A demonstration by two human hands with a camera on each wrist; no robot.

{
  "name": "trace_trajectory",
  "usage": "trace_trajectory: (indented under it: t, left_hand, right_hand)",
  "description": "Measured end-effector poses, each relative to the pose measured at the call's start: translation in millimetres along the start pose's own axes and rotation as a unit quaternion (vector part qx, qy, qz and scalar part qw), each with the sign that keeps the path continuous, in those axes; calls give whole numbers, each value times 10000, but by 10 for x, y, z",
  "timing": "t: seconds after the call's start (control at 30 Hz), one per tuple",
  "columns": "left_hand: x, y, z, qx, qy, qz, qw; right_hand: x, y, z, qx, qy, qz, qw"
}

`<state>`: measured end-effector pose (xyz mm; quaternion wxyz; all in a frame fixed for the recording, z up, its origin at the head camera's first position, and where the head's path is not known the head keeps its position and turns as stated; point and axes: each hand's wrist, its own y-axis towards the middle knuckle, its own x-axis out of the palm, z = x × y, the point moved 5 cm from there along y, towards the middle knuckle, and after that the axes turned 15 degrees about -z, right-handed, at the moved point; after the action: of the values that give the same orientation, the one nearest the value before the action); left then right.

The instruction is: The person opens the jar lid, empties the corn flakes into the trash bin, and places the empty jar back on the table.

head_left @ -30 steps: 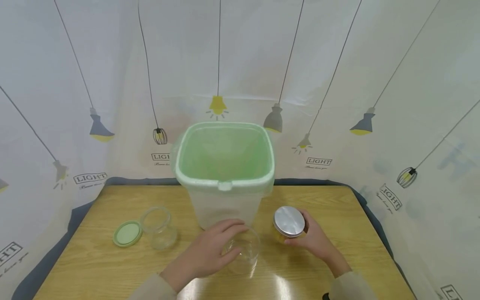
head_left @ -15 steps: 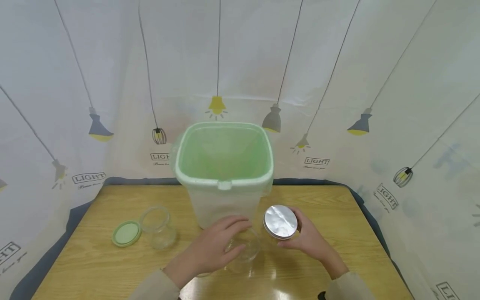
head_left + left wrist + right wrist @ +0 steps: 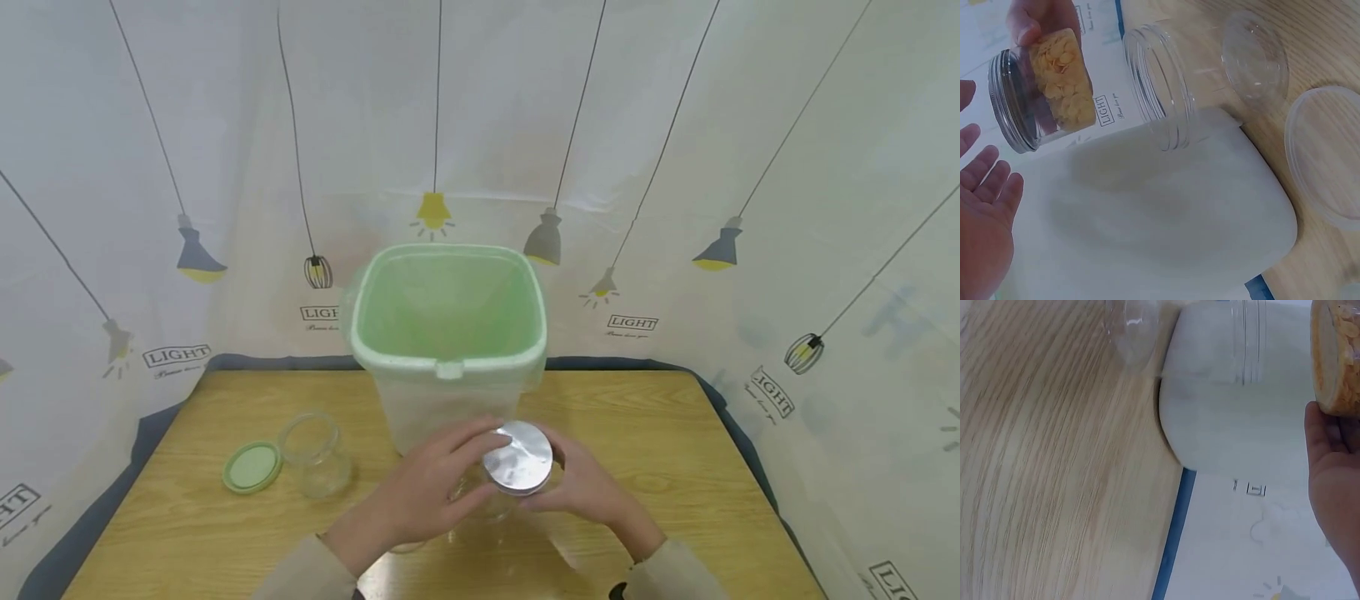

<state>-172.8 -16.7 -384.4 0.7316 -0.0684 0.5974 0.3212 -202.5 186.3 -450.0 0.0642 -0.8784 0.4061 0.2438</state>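
My right hand (image 3: 588,487) grips a clear jar (image 3: 1063,81) of pale yellow flakes with a silver screw lid (image 3: 521,458). The jar is lifted above the table, over an open clear jar (image 3: 1160,87) that stands beneath it. Thumb and fingers wrap its side near the bottom in the right wrist view, where the flakes (image 3: 1347,356) are partly cut off by the frame. My left hand (image 3: 423,492) is beside the silver lid, fingers spread and apart from it in the left wrist view. In the head view the left hand and the lid hide most of the open jar.
A tall white bin with a pale green rim (image 3: 450,367) stands behind the hands. To the left are another open clear jar (image 3: 326,477) and a green round lid (image 3: 253,467). A translucent round lid (image 3: 1291,162) lies on the wooden table (image 3: 637,417) near my left wrist.
My right hand has carried the flake jar leftward, from the right of the open jar to above it and beside my left hand. The left hand has barely moved.
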Motion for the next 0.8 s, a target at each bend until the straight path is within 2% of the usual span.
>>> trace_trajectory:
  t: [0.13, 0.27, 0.4, 0.5, 0.63, 0.8]
  left_hand:
    - [-19, -11, 11, 219, 176, 60, 9996]
    - [-24, -26, 34, 586, 350, 58, 9976]
    - [-19, -42, 53, 834, 472, -118, 9953]
    - [-7, -59, 43, 849, 371, -317, 9952]
    - [2, -84, 21, 773, 301, -482, 9954]
    - [22, -86, 7, 936, 628, -419, 9927]
  right_hand:
    - [114, 77, -54, -140, -63, -216, 9996]
    - [217, 144, -133, -300, -115, -393, 9987]
    - [318, 201, -192, -265, -25, -609, 9978]
    - [383, 234, -211, -235, 190, -726, 9969]
    - [434, 267, -227, -363, 219, -718, 9965]
    - [464, 294, -225, -526, 179, -535, 9970]
